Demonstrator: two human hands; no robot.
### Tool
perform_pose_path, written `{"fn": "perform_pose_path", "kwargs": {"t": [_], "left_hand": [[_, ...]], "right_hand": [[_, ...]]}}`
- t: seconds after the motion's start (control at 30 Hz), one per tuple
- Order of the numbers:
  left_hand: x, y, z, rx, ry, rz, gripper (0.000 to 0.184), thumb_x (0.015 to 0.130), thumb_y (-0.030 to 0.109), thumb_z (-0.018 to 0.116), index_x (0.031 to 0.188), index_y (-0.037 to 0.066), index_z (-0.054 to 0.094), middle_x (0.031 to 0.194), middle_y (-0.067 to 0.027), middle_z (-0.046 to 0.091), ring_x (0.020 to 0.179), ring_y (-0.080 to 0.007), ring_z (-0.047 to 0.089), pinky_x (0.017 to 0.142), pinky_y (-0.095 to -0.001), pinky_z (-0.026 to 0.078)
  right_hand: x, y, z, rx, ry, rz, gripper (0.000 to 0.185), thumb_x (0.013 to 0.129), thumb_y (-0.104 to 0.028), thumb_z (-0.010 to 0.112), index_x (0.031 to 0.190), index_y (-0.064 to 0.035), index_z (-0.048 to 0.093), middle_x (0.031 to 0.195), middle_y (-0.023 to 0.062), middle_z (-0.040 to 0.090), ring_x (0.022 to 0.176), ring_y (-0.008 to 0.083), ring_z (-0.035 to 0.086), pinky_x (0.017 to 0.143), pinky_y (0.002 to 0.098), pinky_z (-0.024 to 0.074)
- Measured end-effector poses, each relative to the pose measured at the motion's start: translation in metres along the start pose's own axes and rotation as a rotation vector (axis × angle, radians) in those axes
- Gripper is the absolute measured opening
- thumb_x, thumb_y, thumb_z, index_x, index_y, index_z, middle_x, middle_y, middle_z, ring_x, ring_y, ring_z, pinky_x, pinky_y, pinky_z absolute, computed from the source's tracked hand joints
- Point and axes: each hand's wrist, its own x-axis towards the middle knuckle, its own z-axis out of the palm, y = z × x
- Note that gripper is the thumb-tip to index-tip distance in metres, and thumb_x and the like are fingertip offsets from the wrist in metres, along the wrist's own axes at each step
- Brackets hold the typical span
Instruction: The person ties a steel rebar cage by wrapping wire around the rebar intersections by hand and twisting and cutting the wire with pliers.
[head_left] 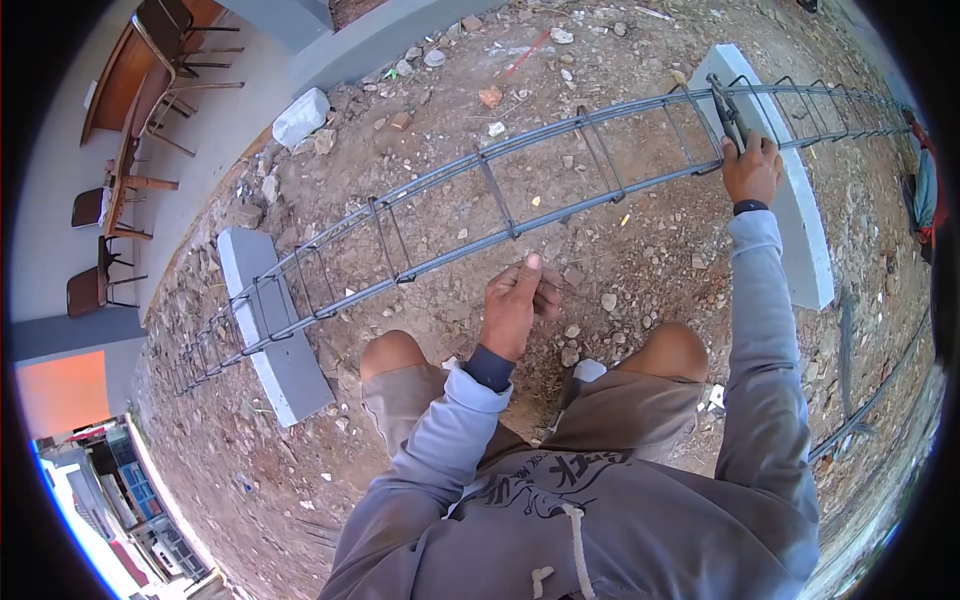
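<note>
A long rebar cage (480, 200), made of bars with rectangular stirrups, runs across the view from lower left to upper right. My right hand (752, 172) is wrapped round the handles of a pair of pincers (725, 105), whose head lies at the cage's upper bars, over the right-hand block. My left hand (515, 310) hovers just below the cage's near bar, apart from it. Its thumb is pressed toward the curled fingers, and I cannot make out anything between them.
A pale block (275, 325) supports the cage at left; another pale block (805, 230) lies under it at right. White rubble (300, 117) and stones cover the soil. Chairs (88, 290) stand on a paved floor at upper left. Part of another person (922, 185) shows at the right edge.
</note>
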Motion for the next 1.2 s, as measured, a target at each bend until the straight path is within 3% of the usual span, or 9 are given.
{"fn": "perform_pose_path", "kwargs": {"t": [0.1, 0.2, 0.23, 0.53, 0.77, 0.83, 0.93, 1.1, 1.2], "left_hand": [[0.006, 0.008, 0.005, -0.013, 0.054, -0.012, 0.047, 0.093, 0.047, 0.056, 0.083, 0.001, 0.065, 0.061, -0.0043, 0.059, 0.047, -0.0119, 0.054, 0.046, -0.0228, 0.043], [0.011, 0.019, 0.001, 0.001, 0.096, 0.031, 0.045, 0.093, 0.045, 0.057, 0.082, 0.002, 0.066, 0.059, -0.0024, 0.057, 0.047, -0.0098, 0.051, 0.045, -0.022, 0.04], [0.012, 0.02, -0.004, 0.022, 0.123, 0.036, 0.044, 0.093, 0.043, 0.057, 0.082, 0.002, 0.066, 0.059, -0.0017, 0.056, 0.047, -0.009, 0.05, 0.044, -0.0219, 0.039], [0.029, 0.001, -0.029, 0.143, 0.071, 0.151, 0.038, 0.093, 0.035, 0.06, 0.079, 0.0, 0.067, 0.058, 0.001, 0.053, 0.051, -0.0045, 0.044, 0.047, -0.0219, 0.034], [0.034, -0.014, -0.023, 0.186, -0.143, 0.087, 0.029, 0.094, 0.028, 0.06, 0.098, 0.0, 0.066, 0.068, -0.004, 0.063, 0.056, -0.006, 0.052, 0.053, -0.0216, 0.042], [0.03, -0.016, -0.034, 0.252, -0.104, 0.159, 0.027, 0.094, 0.026, 0.06, 0.099, 0.0, 0.066, 0.071, -0.0044, 0.064, 0.058, -0.0077, 0.054, 0.055, -0.023, 0.045], [0.03, -0.007, -0.043, 0.425, 0.007, 0.44, 0.022, 0.091, 0.02, 0.061, 0.1, 0.001, 0.066, 0.081, -0.0092, 0.067, 0.069, -0.0173, 0.061, 0.065, -0.029, 0.049], [0.045, 0.029, -0.053, 0.67, 0.161, 0.929, 0.018, 0.088, 0.014, 0.06, 0.101, 0.004, 0.066, 0.094, -0.0158, 0.067, 0.085, -0.0266, 0.065, 0.072, -0.0337, 0.049], [0.054, 0.033, -0.057, 0.609, 0.125, 0.724, 0.019, 0.089, 0.016, 0.058, 0.102, 0.003, 0.065, 0.094, -0.0164, 0.068, 0.085, -0.0275, 0.066, 0.074, -0.0349, 0.05]], "right_hand": [[-0.061, -0.062, -0.041, 0.622, 0.043, -0.269, 0.036, 0.084, -0.023, 0.064, 0.115, -0.0042, 0.058, 0.115, 0.0205, 0.056, 0.106, 0.0396, 0.053, 0.089, 0.0454, 0.0434], [-0.153, -0.122, -0.1, 1.157, -0.697, -0.288, 0.029, 0.087, -0.013, 0.06, 0.113, -0.0024, 0.058, 0.092, 0.0187, 0.066, 0.083, 0.0348, 0.065, 0.074, 0.0402, 0.0508], [-0.187, -0.134, -0.096, 1.247, -0.728, -0.266, 0.026, 0.088, -0.012, 0.058, 0.112, -0.0025, 0.058, 0.093, 0.0201, 0.066, 0.084, 0.0368, 0.065, 0.073, 0.0407, 0.0509], [-0.241, -0.168, -0.107, 1.289, -0.738, -0.049, 0.023, 0.088, -0.003, 0.054, 0.111, -0.0026, 0.058, 0.09, 0.0203, 0.064, 0.078, 0.0366, 0.065, 0.069, 0.0402, 0.0502], [-0.291, -0.134, -0.065, 1.308, -0.654, 0.522, 0.022, 0.09, -0.004, 0.05, 0.109, -0.003, 0.063, 0.077, 0.0067, 0.063, 0.066, 0.0154, 0.058, 0.059, 0.0301, 0.0447], [-0.292, -0.133, -0.076, 1.406, -0.729, 0.753, 0.021, 0.09, -0.004, 0.049, 0.105, -0.0036, 0.065, 0.071, 0.0019, 0.059, 0.062, 0.0097, 0.052, 0.055, 0.027, 0.041], [-0.287, -0.148, -0.058, 1.323, -0.732, 0.681, 0.023, 0.091, -0.006, 0.047, 0.109, -0.0037, 0.062, 0.063, -0.0021, 0.049, 0.052, 0.0049, 0.04, 0.046, 0.0234, 0.0306], [-0.251, -0.192, -0.06, 1.613, -0.901, 0.83, 0.02, 0.092, -0.012, 0.052, 0.104, -0.005, 0.065, 0.064, -0.0005, 0.051, 0.052, 0.0068, 0.044, 0.046, 0.0238, 0.0329], [-0.251, -0.204, -0.052, 1.769, -0.968, 0.837, 0.02, 0.092, -0.013, 0.051, 0.107, -0.0061, 0.064, 0.064, -0.0007, 0.051, 0.051, 0.0079, 0.045, 0.045, 0.0244, 0.0329]]}}
